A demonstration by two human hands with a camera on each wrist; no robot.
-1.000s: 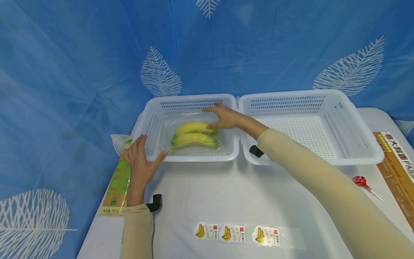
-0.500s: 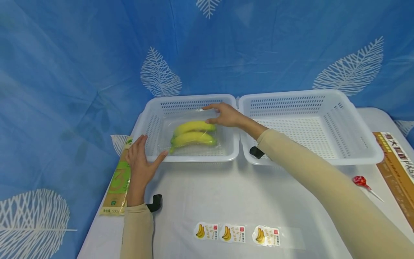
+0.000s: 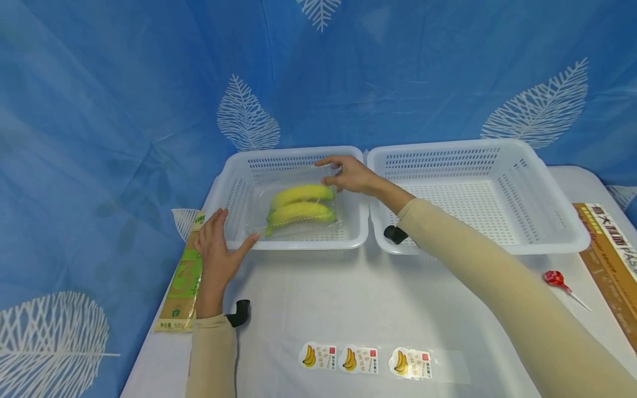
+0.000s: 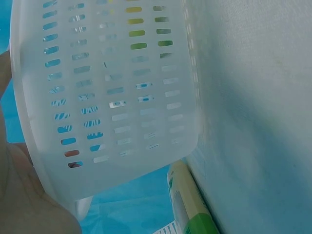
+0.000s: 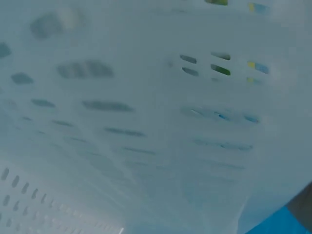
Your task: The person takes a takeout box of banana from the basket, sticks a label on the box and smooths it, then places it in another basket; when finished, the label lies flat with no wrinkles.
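Observation:
Two yellow bananas with greenish ends lie inside a clear plastic package in the left white basket. My right hand reaches in from the right and holds the package by its far right part, thumb and fingers around its edge. My left hand grips the basket's near left corner, thumb along the front rim and fingers at the left rim. The left wrist view shows this palm against the corner. The right wrist view looks through slotted basket walls; the right hand is out of it.
A second white basket stands beside the first, under the right forearm. A green packet lies at left, a red lollipop and brown pasta box at right. Banana stickers lie in front.
My right hand has closed on the package and drawn back slightly; the package's far edge has come up and the bananas shifted inside the basket. The left hand has stayed put.

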